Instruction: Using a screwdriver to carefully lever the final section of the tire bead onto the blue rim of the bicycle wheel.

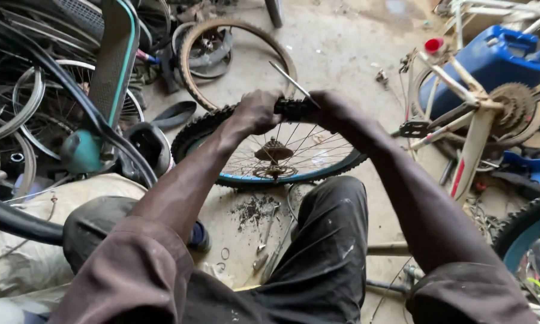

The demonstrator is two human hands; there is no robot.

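Note:
A bicycle wheel (282, 157) with a knobby black tyre, blue rim and spokes lies tilted in front of my knees. My left hand (256, 111) grips the tyre at its far edge. My right hand (330, 110) is closed on the tyre beside it and holds a thin metal lever (289, 79) that sticks up and to the left from the tyre's edge. The hub and sprocket (274, 157) show through the spokes.
A bare rusty rim (189, 45) lies on the concrete behind. Stacked wheels and a teal frame (84, 150) crowd the left. An upturned white bike frame (474, 120) and blue jerrycan (492, 60) stand right. Small tools (264, 240) lie between my legs.

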